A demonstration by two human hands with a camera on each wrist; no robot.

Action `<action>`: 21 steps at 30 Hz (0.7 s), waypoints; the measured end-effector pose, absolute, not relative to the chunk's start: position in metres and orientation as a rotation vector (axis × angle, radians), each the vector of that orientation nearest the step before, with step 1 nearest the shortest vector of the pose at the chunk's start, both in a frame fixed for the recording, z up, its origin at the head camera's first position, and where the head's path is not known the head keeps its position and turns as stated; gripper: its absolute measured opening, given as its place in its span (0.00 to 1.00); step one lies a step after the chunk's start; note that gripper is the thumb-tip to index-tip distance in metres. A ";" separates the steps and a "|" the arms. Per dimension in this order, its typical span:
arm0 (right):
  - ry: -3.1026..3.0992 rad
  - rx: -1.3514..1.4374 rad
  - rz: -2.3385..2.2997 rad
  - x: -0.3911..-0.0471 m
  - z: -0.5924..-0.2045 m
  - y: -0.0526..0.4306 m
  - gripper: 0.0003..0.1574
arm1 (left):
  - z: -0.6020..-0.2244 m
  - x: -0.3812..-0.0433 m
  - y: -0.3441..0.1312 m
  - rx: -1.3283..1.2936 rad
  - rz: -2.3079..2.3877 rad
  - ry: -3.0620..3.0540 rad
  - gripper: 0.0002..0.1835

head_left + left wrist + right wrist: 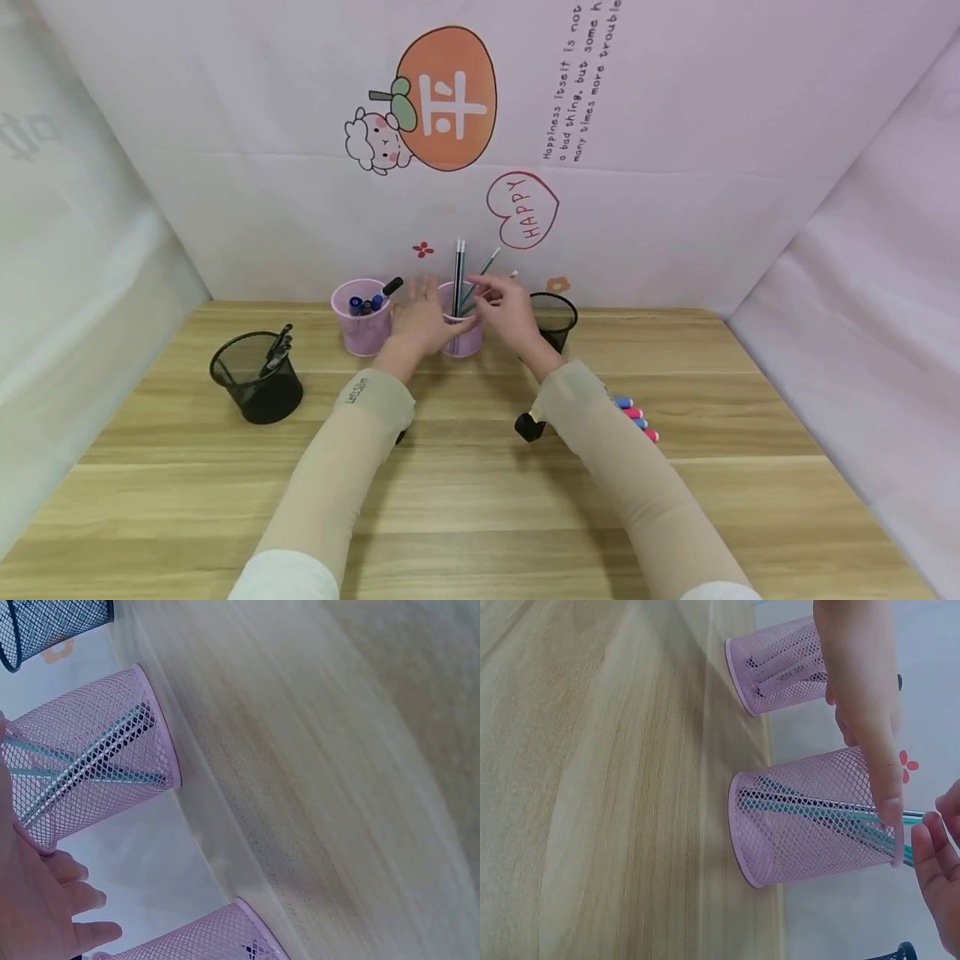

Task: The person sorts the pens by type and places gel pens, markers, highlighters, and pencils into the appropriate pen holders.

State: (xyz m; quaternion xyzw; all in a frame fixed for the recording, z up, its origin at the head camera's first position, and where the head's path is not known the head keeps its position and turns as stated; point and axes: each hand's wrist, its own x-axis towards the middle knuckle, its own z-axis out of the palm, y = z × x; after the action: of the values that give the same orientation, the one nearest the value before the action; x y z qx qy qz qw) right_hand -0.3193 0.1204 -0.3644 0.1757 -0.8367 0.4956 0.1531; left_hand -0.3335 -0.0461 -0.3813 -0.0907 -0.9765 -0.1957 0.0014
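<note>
A pink mesh pen cup (461, 343) stands upright near the back wall, holding several pencils (459, 267) that lean different ways. My left hand (423, 321) rests against its left side and rim, fingers stretched out and the thumb (887, 802) along the rim. Over the cup's right side, my right hand (512, 318) pinches a pencil whose white end (513, 273) shows above the fingers; the grip itself is partly hidden. Left of the left hand is a second pink mesh cup (364, 335) with blue- and black-capped pens (366, 306).
A black mesh cup (270, 402) with black pens (277, 352) stands at the left. Another black mesh cup (557, 340) is partly behind the right hand. Blue and pink markers (636, 414) lie beside the right sleeve, and a small black object (529, 427) is by that forearm.
</note>
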 end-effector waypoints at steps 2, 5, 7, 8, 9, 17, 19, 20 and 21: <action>-2.399 0.523 1.422 -0.317 -0.364 0.121 0.20 | -0.381 -0.334 -0.046 -0.284 -0.622 -3.068 0.65; -2.413 0.536 1.438 -0.315 -0.362 0.123 0.20 | -0.380 -0.333 -0.046 -0.286 -0.638 -3.071 0.65; -2.436 0.538 1.447 -0.313 -0.362 0.124 0.20 | -0.378 -0.333 -0.046 -0.283 -0.650 -3.081 0.67; -2.450 0.537 1.454 -0.313 -0.362 0.125 0.21 | -0.377 -0.333 -0.046 -0.277 -0.657 -3.085 0.67; -2.462 0.538 1.460 -0.312 -0.363 0.126 0.21 | -0.376 -0.333 -0.046 -0.272 -0.666 -3.092 0.68; -2.513 0.557 1.493 -0.308 -0.361 0.134 0.21 | -0.364 -0.329 -0.042 -0.268 -0.772 -3.047 0.66; -2.508 0.573 1.500 -0.307 -0.359 0.137 0.21 | -0.361 -0.327 -0.039 -0.304 -0.766 -3.019 0.61; -2.504 0.583 1.501 -0.306 -0.358 0.139 0.21 | -0.359 -0.326 -0.038 -0.322 -0.755 -3.006 0.59; -2.497 0.598 1.502 -0.306 -0.357 0.141 0.20 | -0.357 -0.326 -0.036 -0.341 -0.736 -2.993 0.57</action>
State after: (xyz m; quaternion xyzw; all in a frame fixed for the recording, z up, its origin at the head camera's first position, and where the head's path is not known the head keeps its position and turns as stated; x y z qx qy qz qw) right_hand -0.3057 0.1408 -0.3570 0.2003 -0.8365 0.5032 0.0832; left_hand -0.3255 -0.0365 -0.3566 -0.1100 -0.9650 -0.2372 0.0202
